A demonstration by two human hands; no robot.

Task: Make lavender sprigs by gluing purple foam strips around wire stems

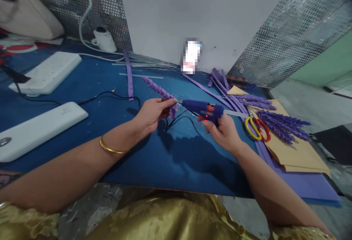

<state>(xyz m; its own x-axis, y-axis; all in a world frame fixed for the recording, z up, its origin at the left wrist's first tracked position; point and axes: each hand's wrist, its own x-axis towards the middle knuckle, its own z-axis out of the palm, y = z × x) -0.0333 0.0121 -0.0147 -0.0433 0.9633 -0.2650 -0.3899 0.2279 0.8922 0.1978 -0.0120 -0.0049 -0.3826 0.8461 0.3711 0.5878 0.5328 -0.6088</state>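
Between the thumb and fingers of my left hand (154,112) is a purple paper lavender stem (156,86), its fringed flower head pointing up and to the left. A loose end of the purple strip hangs below those fingers. My right hand (223,130) is wrapped round the handle of a blue hot glue gun (203,108), and a clear glue stick (235,113) sticks out of its back. The nozzle is close to the strip at my left fingertips; whether it touches, I cannot tell.
Scissors (257,129) with yellow and red handles lie at the right, near finished purple lavender stems (283,124) on brown paper (302,157). Purple strips (224,86) lie behind. White power banks (45,130) and a black cable (110,93) occupy the left. A lit phone (191,56) leans at the back.
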